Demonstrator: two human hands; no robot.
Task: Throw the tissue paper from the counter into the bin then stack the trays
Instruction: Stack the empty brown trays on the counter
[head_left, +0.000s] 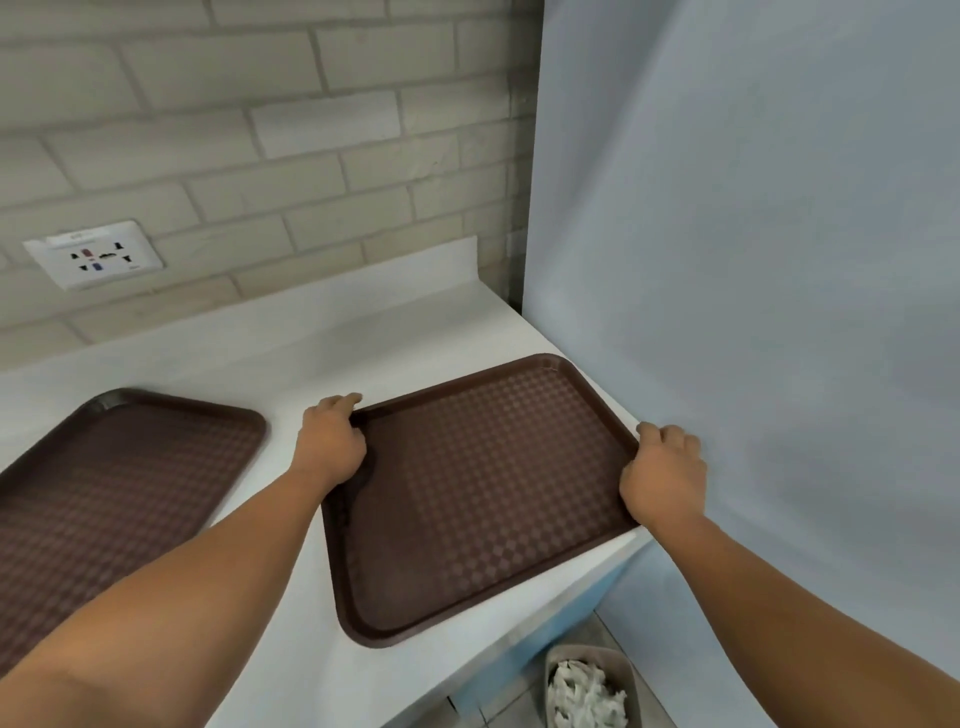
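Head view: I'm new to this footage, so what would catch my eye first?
The left hand and right hand hold opposite sides of the brown tray at the right end of the white counter. A second tray lies flat to its left. On the floor below, a bin holds crumpled white tissue.

No legible text anywhere; only blurred marks on the white wall socket (93, 254).
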